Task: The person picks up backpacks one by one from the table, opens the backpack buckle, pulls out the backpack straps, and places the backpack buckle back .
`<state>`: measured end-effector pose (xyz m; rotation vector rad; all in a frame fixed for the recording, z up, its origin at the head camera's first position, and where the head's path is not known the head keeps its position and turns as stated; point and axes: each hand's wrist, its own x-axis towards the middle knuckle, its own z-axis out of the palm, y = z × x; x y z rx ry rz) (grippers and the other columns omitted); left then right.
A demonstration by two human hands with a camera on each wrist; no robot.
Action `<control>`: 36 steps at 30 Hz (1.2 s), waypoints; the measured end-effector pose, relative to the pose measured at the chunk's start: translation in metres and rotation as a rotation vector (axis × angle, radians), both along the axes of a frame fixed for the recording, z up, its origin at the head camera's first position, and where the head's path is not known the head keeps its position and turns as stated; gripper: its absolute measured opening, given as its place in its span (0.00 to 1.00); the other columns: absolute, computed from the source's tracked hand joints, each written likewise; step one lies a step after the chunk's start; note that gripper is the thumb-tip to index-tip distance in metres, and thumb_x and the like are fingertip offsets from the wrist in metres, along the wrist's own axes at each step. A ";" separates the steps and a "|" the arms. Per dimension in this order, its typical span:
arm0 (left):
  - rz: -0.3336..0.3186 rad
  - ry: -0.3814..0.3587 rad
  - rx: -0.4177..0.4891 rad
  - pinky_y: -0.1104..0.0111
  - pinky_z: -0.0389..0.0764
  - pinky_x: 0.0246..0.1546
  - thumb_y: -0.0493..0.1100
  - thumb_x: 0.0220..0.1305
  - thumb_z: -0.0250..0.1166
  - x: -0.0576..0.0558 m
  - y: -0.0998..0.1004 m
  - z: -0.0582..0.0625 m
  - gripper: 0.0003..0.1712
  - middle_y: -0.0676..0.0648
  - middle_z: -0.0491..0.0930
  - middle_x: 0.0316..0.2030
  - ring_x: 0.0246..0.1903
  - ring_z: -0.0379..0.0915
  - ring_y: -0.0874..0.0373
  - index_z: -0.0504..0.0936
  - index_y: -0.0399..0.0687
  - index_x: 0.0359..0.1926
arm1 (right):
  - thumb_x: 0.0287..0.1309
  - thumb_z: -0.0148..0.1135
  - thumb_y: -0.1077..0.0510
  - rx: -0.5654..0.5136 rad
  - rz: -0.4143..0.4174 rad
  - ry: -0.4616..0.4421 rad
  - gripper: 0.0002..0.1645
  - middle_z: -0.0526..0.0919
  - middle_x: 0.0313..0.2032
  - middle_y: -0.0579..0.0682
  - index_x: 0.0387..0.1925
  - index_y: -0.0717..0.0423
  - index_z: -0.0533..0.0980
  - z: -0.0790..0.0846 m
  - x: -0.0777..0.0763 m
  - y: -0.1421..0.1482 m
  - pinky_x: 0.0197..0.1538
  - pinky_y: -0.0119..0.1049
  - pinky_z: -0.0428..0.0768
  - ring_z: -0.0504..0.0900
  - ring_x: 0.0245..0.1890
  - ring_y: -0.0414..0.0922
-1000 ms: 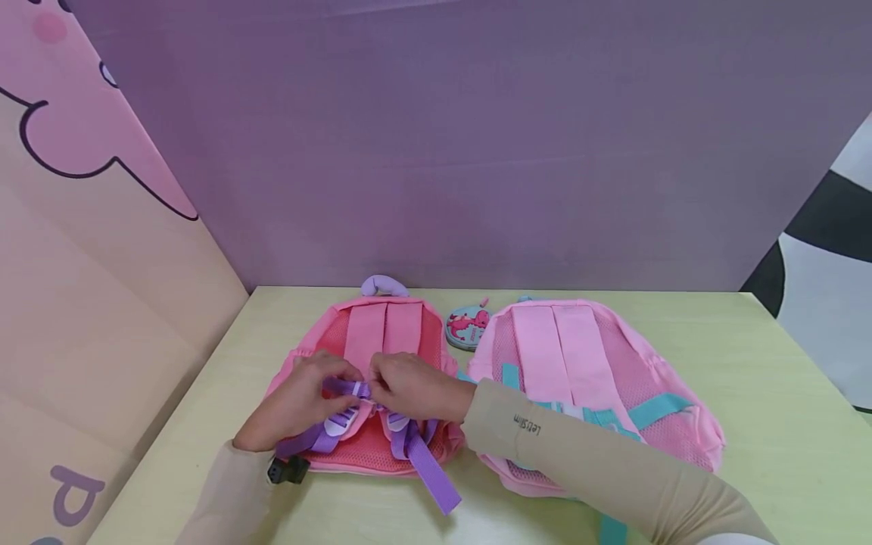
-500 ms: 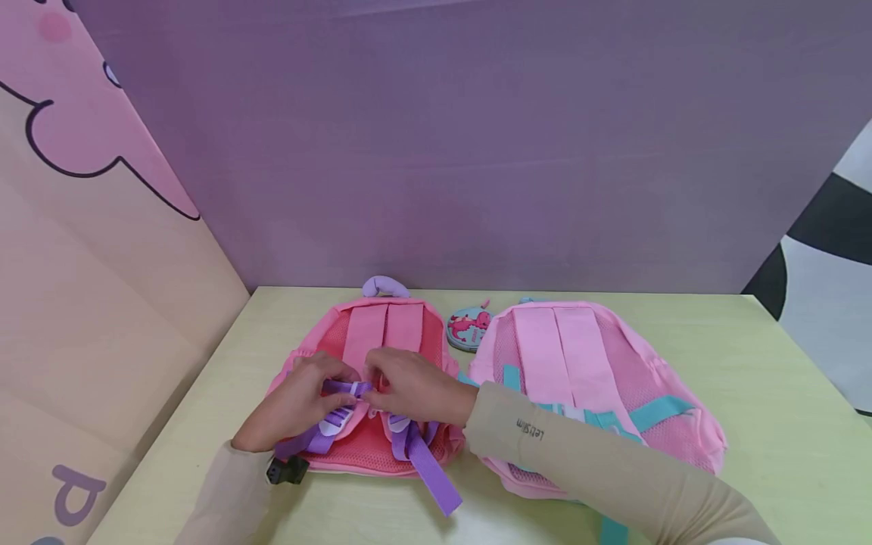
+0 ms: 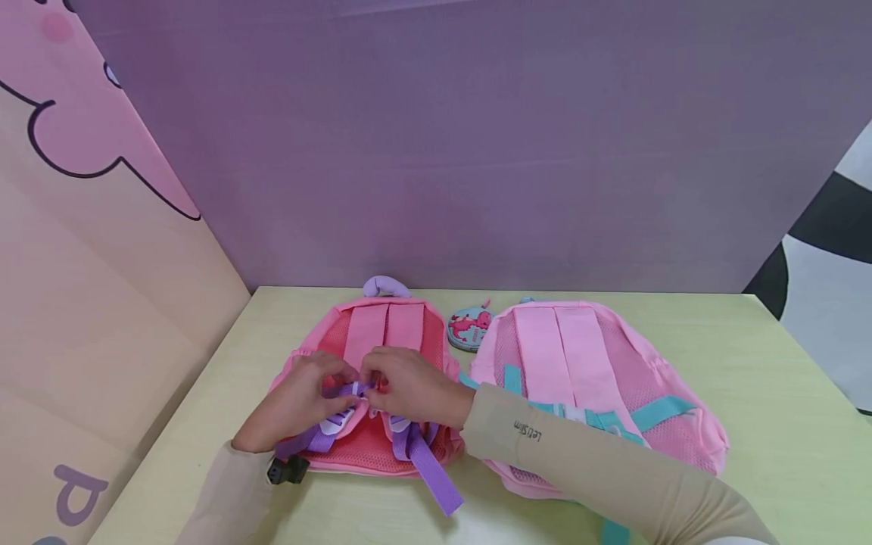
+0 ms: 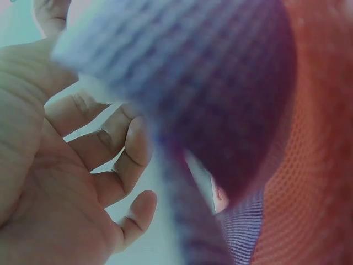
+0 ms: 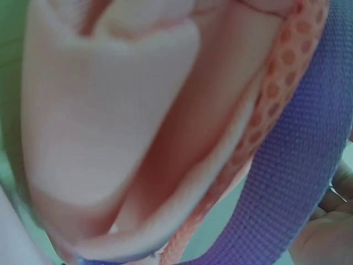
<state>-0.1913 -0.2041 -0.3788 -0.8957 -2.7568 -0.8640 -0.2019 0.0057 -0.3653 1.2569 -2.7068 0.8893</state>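
A coral-pink backpack (image 3: 368, 325) lies back-side up on the table at the left, its shoulder pads running down the middle. Over its lower part, my left hand (image 3: 300, 397) pinches a purple strap (image 3: 346, 390) that carries a small white plastic piece. Close beside it, my right hand (image 3: 412, 387) pinches the strap's other side, thumb and index finger together. What lies between the fingertips is partly hidden. Blurred purple webbing (image 4: 220, 83) fills much of the left wrist view, with the left hand's curled fingers beside it. The right wrist view shows a purple strap (image 5: 298, 149) curving past pink fabric.
A lighter pink backpack (image 3: 579, 356) with teal straps lies to the right, under my right forearm. A small round teal pouch (image 3: 468, 328) sits between the bags at the back. One loose purple strap end (image 3: 436, 481) trails onto the table. A purple wall stands behind.
My right hand has shifted slightly left and up along the strap, closer to the left hand. The left hand and both backpacks stay nearly where they were.
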 end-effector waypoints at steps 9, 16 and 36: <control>0.013 -0.007 -0.006 0.65 0.77 0.37 0.41 0.46 0.76 0.001 -0.001 0.001 0.17 0.57 0.79 0.36 0.38 0.73 0.61 0.84 0.50 0.40 | 0.51 0.67 0.60 -0.005 -0.013 0.017 0.08 0.76 0.32 0.39 0.34 0.48 0.77 0.000 0.000 0.002 0.33 0.26 0.70 0.71 0.29 0.35; -0.012 0.018 -0.007 0.60 0.70 0.44 0.41 0.47 0.76 0.001 0.000 0.000 0.16 0.57 0.80 0.34 0.38 0.72 0.61 0.84 0.49 0.40 | 0.49 0.66 0.60 -0.016 -0.022 0.014 0.09 0.74 0.29 0.38 0.30 0.46 0.75 -0.001 -0.002 0.003 0.32 0.26 0.71 0.71 0.29 0.35; 0.010 0.058 -0.024 0.56 0.61 0.44 0.41 0.46 0.77 0.000 -0.001 0.002 0.16 0.57 0.79 0.31 0.36 0.72 0.60 0.85 0.49 0.38 | 0.52 0.63 0.60 0.025 -0.042 0.024 0.08 0.72 0.29 0.37 0.31 0.44 0.72 0.001 -0.001 0.006 0.32 0.28 0.70 0.70 0.29 0.36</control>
